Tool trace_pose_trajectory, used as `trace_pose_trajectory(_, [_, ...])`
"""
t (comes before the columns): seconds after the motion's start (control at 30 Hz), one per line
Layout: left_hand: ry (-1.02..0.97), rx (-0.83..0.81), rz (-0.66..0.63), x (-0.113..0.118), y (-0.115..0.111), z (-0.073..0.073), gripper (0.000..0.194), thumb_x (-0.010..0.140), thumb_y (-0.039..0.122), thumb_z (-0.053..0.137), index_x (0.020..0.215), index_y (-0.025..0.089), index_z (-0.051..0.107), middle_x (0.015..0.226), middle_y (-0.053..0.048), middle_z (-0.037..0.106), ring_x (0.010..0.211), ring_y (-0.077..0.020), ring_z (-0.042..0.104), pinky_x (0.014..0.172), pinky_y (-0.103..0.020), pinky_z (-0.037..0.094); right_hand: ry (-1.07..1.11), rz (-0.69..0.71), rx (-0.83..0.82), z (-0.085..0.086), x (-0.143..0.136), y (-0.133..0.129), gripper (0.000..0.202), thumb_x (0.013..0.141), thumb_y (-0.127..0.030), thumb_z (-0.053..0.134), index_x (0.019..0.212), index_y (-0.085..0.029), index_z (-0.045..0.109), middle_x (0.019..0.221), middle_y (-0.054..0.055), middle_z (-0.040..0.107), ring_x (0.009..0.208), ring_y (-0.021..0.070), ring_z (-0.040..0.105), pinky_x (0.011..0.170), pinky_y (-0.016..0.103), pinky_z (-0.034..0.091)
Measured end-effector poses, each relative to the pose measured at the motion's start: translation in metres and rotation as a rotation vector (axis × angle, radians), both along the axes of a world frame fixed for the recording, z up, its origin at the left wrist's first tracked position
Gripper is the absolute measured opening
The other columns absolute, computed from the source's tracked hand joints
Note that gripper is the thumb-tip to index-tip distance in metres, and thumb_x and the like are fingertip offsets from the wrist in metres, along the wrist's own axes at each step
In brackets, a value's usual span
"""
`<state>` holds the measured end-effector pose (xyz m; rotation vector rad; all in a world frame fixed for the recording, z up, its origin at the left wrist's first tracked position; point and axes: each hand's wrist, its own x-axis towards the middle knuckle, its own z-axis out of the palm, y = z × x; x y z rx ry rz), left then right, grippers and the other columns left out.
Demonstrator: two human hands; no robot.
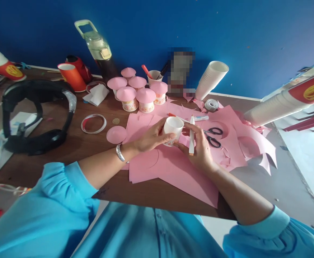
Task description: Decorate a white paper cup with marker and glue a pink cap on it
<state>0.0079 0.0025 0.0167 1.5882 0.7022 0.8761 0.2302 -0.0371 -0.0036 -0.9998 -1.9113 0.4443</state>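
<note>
My left hand (154, 135) is wrapped round the left side of a white paper cup (173, 126), its thumb across the front. The cup's open mouth faces up, and a coloured pattern shows low on its side. My right hand (198, 147) holds a white marker (191, 138) upright between its fingers, with its fingertips near the cup's right side. Beneath both hands lie pink paper sheets (173, 172). A pink paper disc (116, 134) lies left of the sheets. Black-handled scissors (214, 137) rest just right of my right hand.
Several cups with pink cone tops (146, 96) stand behind my hands. Further back are a bottle (99, 46), a pen cup (155, 76) and a stack of cups (212, 79). A tape roll (93, 132) and black headgear (35, 118) lie left. Another cup stack (275, 105) leans in at right.
</note>
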Motion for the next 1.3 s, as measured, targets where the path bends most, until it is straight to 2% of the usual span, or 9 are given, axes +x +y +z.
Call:
trace_pose_trajectory(0.13, [-0.024, -0.062, -0.02, -0.001, 0.0, -0.002, 0.066, 0.093, 0.064, 0.071, 0.142, 0.021, 0.059, 0.137, -0.015, 0.068, 0.128, -0.0373, 0.063, 0.104, -0.051, 0.055, 0.011, -0.003, -0.027, 0.0, 0.0, 0.001, 0.062, 0.092, -0.043, 0.085, 0.143, -0.031, 0.052, 0.13, 0.012, 0.069, 0.106, 0.0283, 0.076, 0.096, 0.051, 0.065])
trace_pose_trajectory(0.3, [-0.128, -0.16, -0.194, -0.004, 0.004, -0.007, 0.095, 0.08, 0.038, 0.089, 0.161, 0.032, 0.04, 0.145, -0.014, 0.063, 0.133, -0.0369, 0.064, 0.109, -0.055, 0.054, 0.031, -0.019, -0.057, 0.002, 0.003, 0.001, 0.061, 0.094, -0.043, 0.083, 0.145, -0.031, 0.053, 0.135, 0.012, 0.068, 0.109, 0.0288, 0.075, 0.095, 0.051, 0.065])
trace_pose_trajectory(0.4, [-0.118, -0.152, -0.238, -0.003, 0.005, -0.006, 0.081, 0.084, 0.033, 0.086, 0.155, 0.03, 0.048, 0.148, -0.012, 0.061, 0.141, -0.0355, 0.059, 0.115, -0.054, 0.051, 0.053, -0.052, -0.063, 0.003, 0.005, 0.001, 0.061, 0.094, -0.04, 0.083, 0.146, -0.032, 0.052, 0.139, 0.012, 0.065, 0.111, 0.029, 0.075, 0.097, 0.052, 0.064])
trace_pose_trajectory(0.5, [-0.06, -0.115, -0.196, 0.0, 0.005, -0.001, 0.069, 0.087, 0.034, 0.085, 0.149, 0.025, 0.054, 0.147, -0.013, 0.064, 0.142, -0.0354, 0.057, 0.116, -0.052, 0.049, 0.051, -0.062, -0.057, 0.004, 0.004, 0.001, 0.058, 0.096, -0.037, 0.079, 0.146, -0.032, 0.052, 0.138, 0.012, 0.064, 0.109, 0.0281, 0.075, 0.095, 0.051, 0.064])
trace_pose_trajectory(0.67, [-0.118, -0.221, -0.174, 0.001, 0.002, 0.0, 0.069, 0.085, 0.036, 0.089, 0.144, 0.024, 0.056, 0.14, -0.013, 0.068, 0.135, -0.0343, 0.062, 0.111, -0.048, 0.052, 0.049, -0.074, -0.049, 0.004, 0.002, 0.0, 0.048, 0.101, -0.036, 0.072, 0.145, -0.032, 0.053, 0.134, 0.011, 0.067, 0.107, 0.0264, 0.074, 0.093, 0.049, 0.064])
trace_pose_trajectory(0.83, [-0.108, -0.293, -0.111, -0.002, 0.001, -0.005, 0.066, 0.081, 0.035, 0.093, 0.138, 0.027, 0.059, 0.121, -0.007, 0.069, 0.114, -0.0256, 0.065, 0.098, -0.041, 0.053, 0.113, -0.137, 0.068, 0.011, 0.005, -0.001, 0.026, 0.109, -0.035, 0.057, 0.134, -0.03, 0.063, 0.115, 0.007, 0.07, 0.09, 0.0219, 0.073, 0.087, 0.047, 0.062])
trace_pose_trajectory(1.03, [-0.096, -0.338, -0.142, -0.002, 0.0, 0.001, 0.056, 0.086, 0.037, 0.089, 0.134, 0.025, 0.062, 0.119, -0.006, 0.068, 0.114, -0.0235, 0.063, 0.103, -0.042, 0.049, 0.153, -0.173, 0.161, 0.019, 0.007, -0.004, 0.026, 0.108, -0.041, 0.059, 0.129, -0.03, 0.071, 0.101, 0.005, 0.064, 0.083, 0.0207, 0.067, 0.075, 0.041, 0.06])
trace_pose_trajectory(1.2, [-0.118, -0.347, -0.155, -0.003, 0.004, -0.005, 0.065, 0.081, 0.033, 0.093, 0.137, 0.026, 0.061, 0.122, -0.006, 0.068, 0.116, -0.0234, 0.063, 0.103, -0.042, 0.05, 0.143, -0.145, 0.161, 0.022, 0.005, -0.005, 0.024, 0.107, -0.038, 0.06, 0.127, -0.03, 0.07, 0.095, 0.005, 0.068, 0.087, 0.023, 0.067, 0.077, 0.042, 0.059])
trace_pose_trajectory(1.3, [-0.131, -0.365, -0.151, -0.003, 0.005, -0.01, 0.072, 0.076, 0.033, 0.096, 0.138, 0.027, 0.061, 0.122, -0.006, 0.069, 0.118, -0.0249, 0.064, 0.101, -0.041, 0.052, 0.173, -0.136, 0.119, 0.022, 0.007, -0.004, 0.016, 0.106, -0.04, 0.063, 0.11, -0.028, 0.073, 0.089, 0.003, 0.069, 0.08, 0.0207, 0.068, 0.073, 0.04, 0.057])
